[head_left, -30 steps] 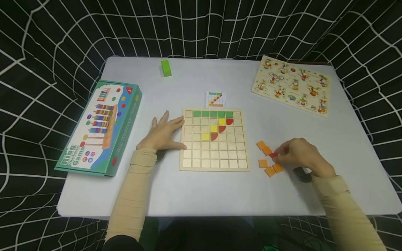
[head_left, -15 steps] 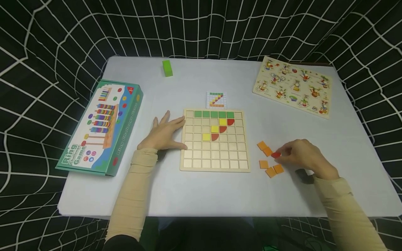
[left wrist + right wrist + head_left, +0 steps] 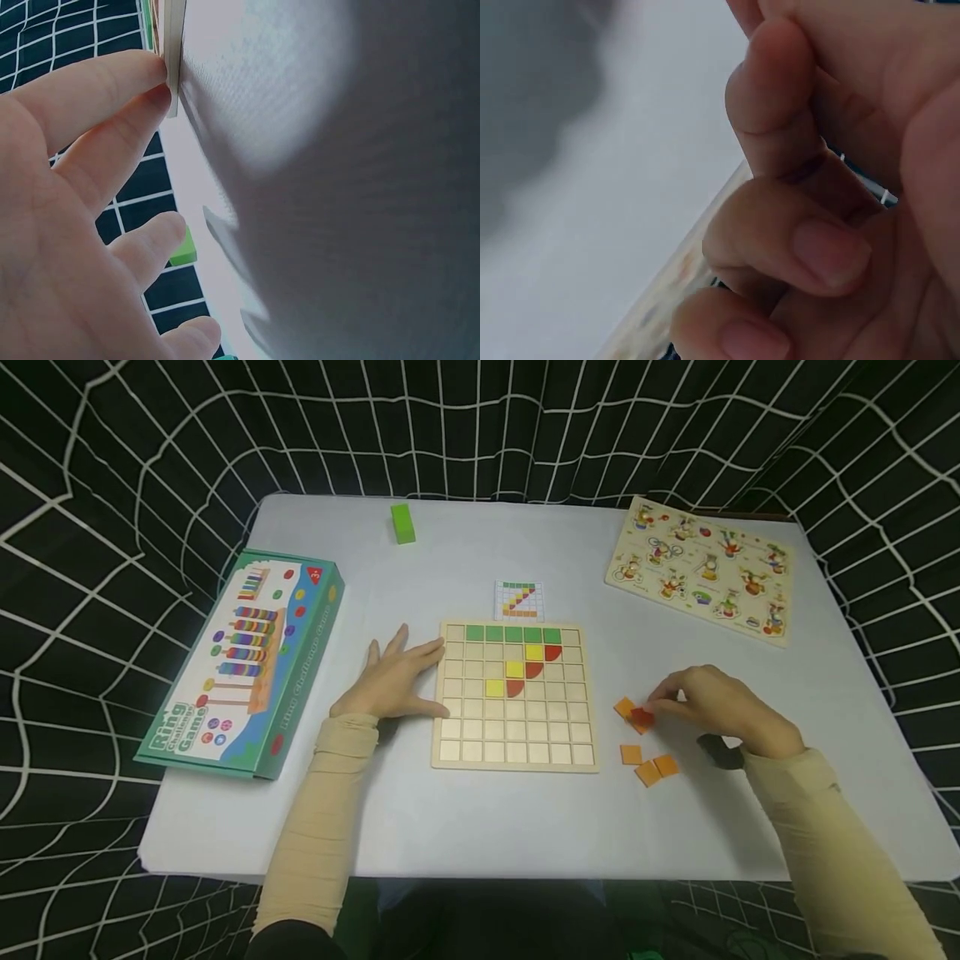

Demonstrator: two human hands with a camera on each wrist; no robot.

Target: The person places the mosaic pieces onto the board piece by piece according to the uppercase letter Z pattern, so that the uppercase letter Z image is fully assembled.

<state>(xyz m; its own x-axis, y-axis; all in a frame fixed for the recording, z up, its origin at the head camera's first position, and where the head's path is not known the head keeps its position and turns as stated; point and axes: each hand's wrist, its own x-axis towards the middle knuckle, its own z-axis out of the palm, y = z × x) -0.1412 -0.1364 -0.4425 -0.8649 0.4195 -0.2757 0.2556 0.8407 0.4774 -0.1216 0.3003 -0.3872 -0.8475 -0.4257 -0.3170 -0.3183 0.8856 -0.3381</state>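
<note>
In the head view my left hand (image 3: 390, 681) lies with fingers spread, fingertips and thumb touching the left edge of a wooden grid board (image 3: 461, 752). The left wrist view shows two fingertips against the board's side (image 3: 176, 52). On the board sit a row of green square tiles (image 3: 513, 634), three yellow square tiles (image 3: 514, 669) in a diagonal and three red quarter-circle tiles (image 3: 533, 670) beside them. Right of the board, my right hand (image 3: 712, 702) pinches a red tile (image 3: 642, 717) over the orange square tiles (image 3: 648, 773). The right wrist view shows curled fingers (image 3: 780, 232); the tile is hidden there.
A small pattern card (image 3: 519, 601) lies just behind the board. At the left is a ring game box (image 3: 240, 668); a green block (image 3: 402, 524) stands near the back edge. A wooden picture puzzle (image 3: 701, 568) lies at back right. Netting (image 3: 480, 427) surrounds the white table (image 3: 495, 827).
My right hand has lifted the red tile and moved it slightly away from me and left, over the upper orange tiles. The left hand stays at the board's edge.
</note>
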